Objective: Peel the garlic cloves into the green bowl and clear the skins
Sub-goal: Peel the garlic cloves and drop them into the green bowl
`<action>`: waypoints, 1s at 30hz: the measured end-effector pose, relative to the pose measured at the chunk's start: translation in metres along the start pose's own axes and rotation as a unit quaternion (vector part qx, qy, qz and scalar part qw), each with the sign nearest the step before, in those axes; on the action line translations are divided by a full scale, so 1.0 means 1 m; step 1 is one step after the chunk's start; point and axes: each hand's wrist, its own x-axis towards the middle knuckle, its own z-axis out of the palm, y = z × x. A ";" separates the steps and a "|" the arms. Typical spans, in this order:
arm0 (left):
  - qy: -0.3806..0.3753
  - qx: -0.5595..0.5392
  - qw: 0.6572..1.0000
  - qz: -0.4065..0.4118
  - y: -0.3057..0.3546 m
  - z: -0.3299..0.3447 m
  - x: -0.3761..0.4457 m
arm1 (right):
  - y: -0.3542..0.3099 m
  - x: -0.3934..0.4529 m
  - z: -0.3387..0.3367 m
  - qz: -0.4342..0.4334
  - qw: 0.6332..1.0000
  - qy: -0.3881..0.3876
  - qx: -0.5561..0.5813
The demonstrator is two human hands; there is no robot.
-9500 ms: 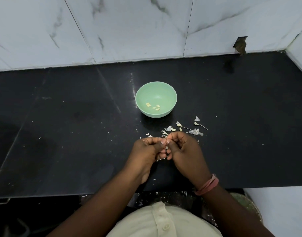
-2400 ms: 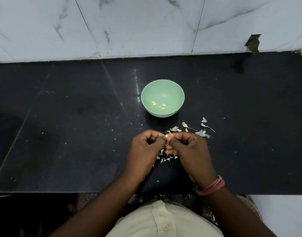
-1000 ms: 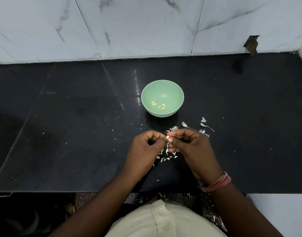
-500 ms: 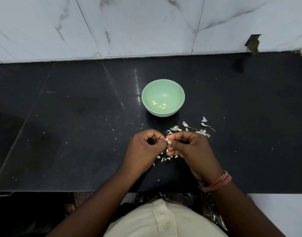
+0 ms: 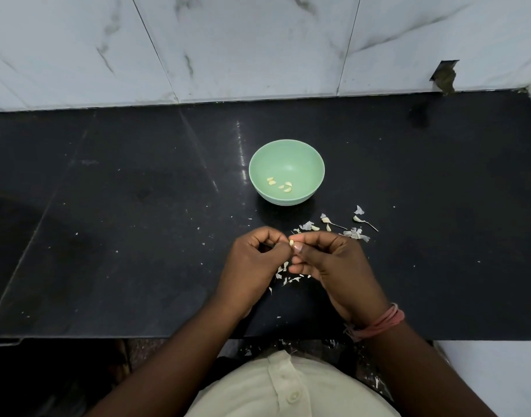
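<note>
A small pale garlic clove (image 5: pixel 291 243) sits pinched between the fingertips of my left hand (image 5: pixel 253 266) and my right hand (image 5: pixel 333 266), just above the black counter. The green bowl (image 5: pixel 306 158) stands beyond my hands and holds several peeled cloves (image 5: pixel 281 185). Unpeeled cloves with stalks (image 5: pixel 327 220) and torn skins (image 5: pixel 356 233) lie scattered between the bowl and my right hand. More white skin flakes (image 5: pixel 288 276) lie on the counter below my hands.
The black counter (image 5: pixel 122 236) runs left to right, backed by a white marble-tiled wall (image 5: pixel 243 46). Its front edge lies just under my forearms. Tiny skin specks dot the surface. A pink band circles my right wrist (image 5: pixel 381 323).
Both hands stay together in front of the bowl, working at the clove with small finger motions. The bowl and scattered skins have not moved.
</note>
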 end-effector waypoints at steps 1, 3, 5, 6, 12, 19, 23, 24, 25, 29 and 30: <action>0.001 -0.010 1.000 -0.004 0.000 0.000 0.000 | 0.001 0.000 0.000 -0.003 1.000 0.000 -0.003; 0.000 -0.021 1.000 -0.011 -0.001 0.000 0.000 | 0.002 0.000 0.001 -0.007 1.000 0.002 -0.004; -0.007 -0.020 1.000 -0.011 0.000 -0.001 -0.001 | 0.002 0.000 0.000 -0.012 1.000 0.001 -0.001; -0.011 -0.019 1.000 -0.010 0.000 -0.002 -0.001 | 0.001 0.001 0.000 -0.018 1.000 -0.002 -0.002; -0.010 0.015 1.000 0.001 0.003 -0.003 -0.002 | 0.001 0.002 -0.003 -0.042 0.998 -0.004 -0.038; -0.001 0.050 0.999 0.017 0.005 -0.004 -0.003 | -0.003 0.001 -0.006 -0.022 0.999 0.000 -0.027; 0.002 0.062 0.998 0.024 0.007 -0.004 -0.003 | -0.006 0.000 -0.004 -0.021 0.999 -0.003 -0.030; 0.002 0.064 0.998 0.024 0.007 -0.004 -0.003 | -0.006 0.000 -0.005 -0.022 0.999 -0.004 -0.032; 0.002 0.067 0.997 0.026 0.007 -0.004 -0.003 | -0.006 0.000 -0.005 -0.023 0.999 -0.005 -0.035; -0.001 0.086 0.995 0.043 0.007 -0.006 -0.002 | -0.007 0.000 -0.005 -0.028 0.998 -0.006 -0.055; 0.001 0.094 0.994 0.048 0.007 -0.006 -0.001 | -0.007 0.000 -0.005 -0.031 0.998 -0.008 -0.061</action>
